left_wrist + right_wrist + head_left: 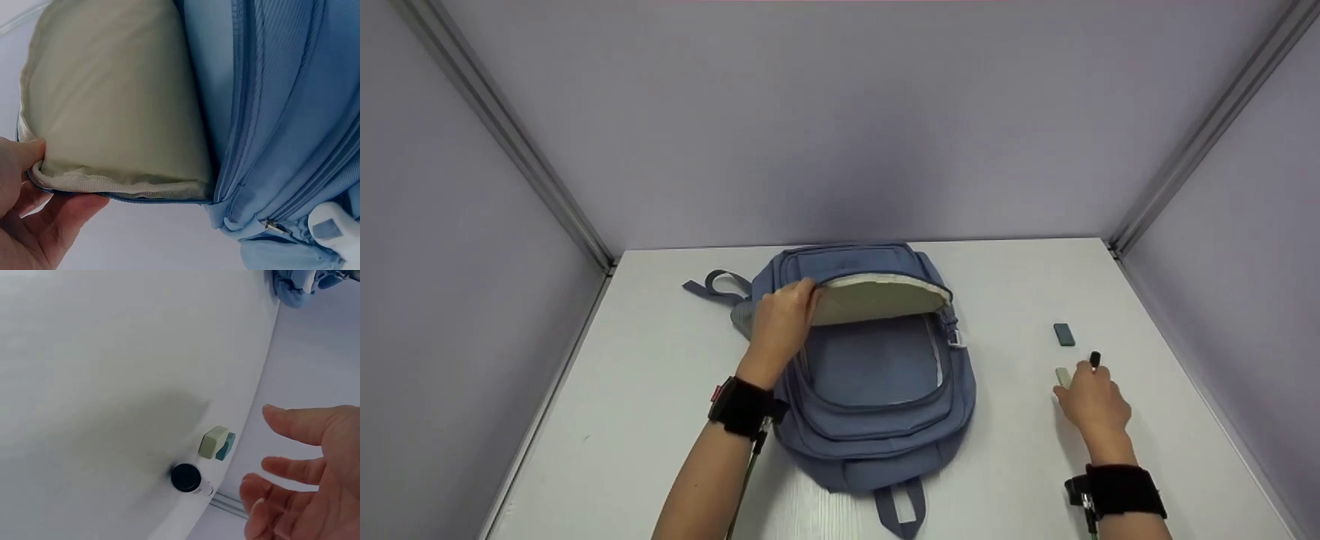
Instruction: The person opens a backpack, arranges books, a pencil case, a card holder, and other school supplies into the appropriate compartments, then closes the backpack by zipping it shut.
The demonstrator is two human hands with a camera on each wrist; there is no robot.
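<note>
A blue backpack lies on the table, its front compartment unzipped. My left hand pinches the edge of the lifted flap at its left corner; in the left wrist view, thumb and fingers grip the pale-lined rim. At the right, my right hand hovers over the table, fingers parted and holding nothing in the right wrist view. Nearest it are a small black-capped object with a clear part behind and a pale green block. A teal block lies just beyond.
Grey panels rise behind and on both sides of the white table. One strap reaches out left of the backpack, and a loop points toward the front. A white clip hangs at its right side.
</note>
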